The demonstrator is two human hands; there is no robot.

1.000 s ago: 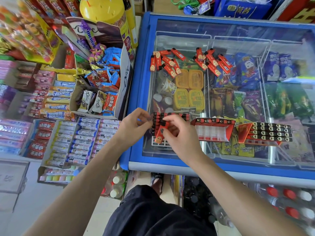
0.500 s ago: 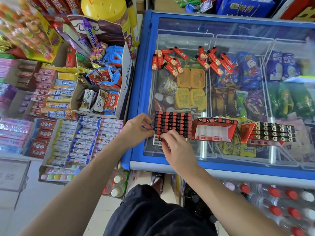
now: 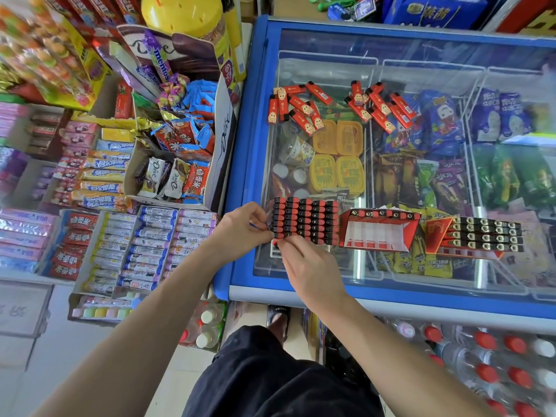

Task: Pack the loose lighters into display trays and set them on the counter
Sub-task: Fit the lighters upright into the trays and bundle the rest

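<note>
A display tray [image 3: 305,221] packed with rows of red and black lighters lies on the freezer's glass lid [image 3: 421,73], near its front left corner. My left hand [image 3: 242,228] grips the tray's left side with curled fingers. My right hand [image 3: 310,266] pinches the tray's front left corner at the lowest row. Two heaps of loose red lighters [image 3: 296,105] [image 3: 380,105] lie further back on the glass. To the right stand an almost empty red tray [image 3: 379,233] and another tray with several lighters [image 3: 478,234].
The freezer's blue frame [image 3: 240,164] runs along the left and front. Shelves of sweets and chocolate boxes [image 3: 168,164] stand to the left. Crates of bottled water [image 3: 496,356] sit on the floor under the freezer's front edge.
A second ago my right hand held a loose red lighter over the tray's left end. That lighter is now in the tray, and my right hand has dropped to the tray's front left corner.
</note>
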